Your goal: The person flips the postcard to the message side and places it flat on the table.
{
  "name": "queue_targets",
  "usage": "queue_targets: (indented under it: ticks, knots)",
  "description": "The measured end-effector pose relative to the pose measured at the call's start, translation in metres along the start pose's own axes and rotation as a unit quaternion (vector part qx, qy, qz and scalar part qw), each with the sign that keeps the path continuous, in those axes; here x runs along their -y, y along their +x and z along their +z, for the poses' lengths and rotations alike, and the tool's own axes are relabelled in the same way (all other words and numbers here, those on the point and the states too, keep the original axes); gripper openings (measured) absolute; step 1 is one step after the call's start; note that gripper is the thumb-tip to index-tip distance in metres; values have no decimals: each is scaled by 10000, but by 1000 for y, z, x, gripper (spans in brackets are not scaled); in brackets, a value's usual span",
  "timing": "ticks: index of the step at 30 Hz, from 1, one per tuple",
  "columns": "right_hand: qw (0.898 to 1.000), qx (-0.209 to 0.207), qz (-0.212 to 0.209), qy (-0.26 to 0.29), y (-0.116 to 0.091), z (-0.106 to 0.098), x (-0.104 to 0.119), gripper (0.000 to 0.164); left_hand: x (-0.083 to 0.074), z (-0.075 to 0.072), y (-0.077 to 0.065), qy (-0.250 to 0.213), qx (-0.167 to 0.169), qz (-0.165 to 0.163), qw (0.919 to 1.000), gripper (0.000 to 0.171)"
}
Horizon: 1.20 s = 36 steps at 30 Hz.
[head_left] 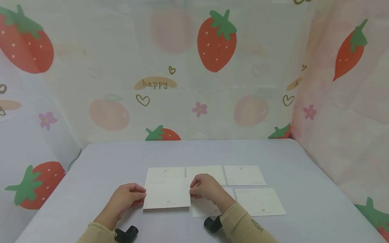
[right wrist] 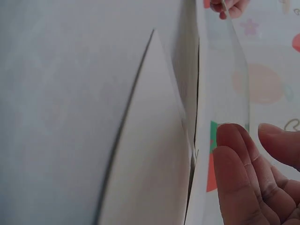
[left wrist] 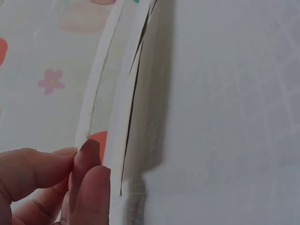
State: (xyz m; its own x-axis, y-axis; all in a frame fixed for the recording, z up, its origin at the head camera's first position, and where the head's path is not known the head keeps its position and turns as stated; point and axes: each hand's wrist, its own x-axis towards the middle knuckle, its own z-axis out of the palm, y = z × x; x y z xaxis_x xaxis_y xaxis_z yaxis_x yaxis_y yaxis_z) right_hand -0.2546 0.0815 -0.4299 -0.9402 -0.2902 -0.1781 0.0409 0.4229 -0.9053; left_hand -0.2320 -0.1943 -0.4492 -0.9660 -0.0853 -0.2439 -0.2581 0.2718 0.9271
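A thin white card (head_left: 168,192) is stretched level between my hands, raised off the table and slightly bowed in the wrist views. My left hand (head_left: 129,195) pinches its left edge (left wrist: 96,84) between thumb (left wrist: 42,168) and fingers. At the right edge is my right hand (head_left: 208,190), with fingertips (right wrist: 229,133) below the card's end and the thumb (right wrist: 281,145) above it. In the head view it overlaps the upper-left card (head_left: 164,171). A lower middle card (head_left: 205,207) lies partly behind my right hand and wrist.
Other white cards lie on the white table (head_left: 91,162): an upper middle card (head_left: 209,170), an upper right card (head_left: 244,175) and a lower right card (head_left: 259,201). Strawberry-printed cloth (head_left: 217,84) surrounds the back and sides. Black wrist cameras (head_left: 127,234) hang below both sleeves.
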Motion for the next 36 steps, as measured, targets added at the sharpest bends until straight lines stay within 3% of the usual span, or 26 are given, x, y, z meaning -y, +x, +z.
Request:
queue_targets:
  ticks: [18,28,36]
  knots:
    - [9988,271,258,-330,-6,3,-4,6,5,-5,-5,823,211,-618,9945,17]
    - [9978,416,285,-426,-7,3,-8,5,4,-5,-7,712,289,-601,9952,17]
    - [9968,426,353,-572,-7,4,-9,5,6,-4,-7,957,326,-451,9939,16]
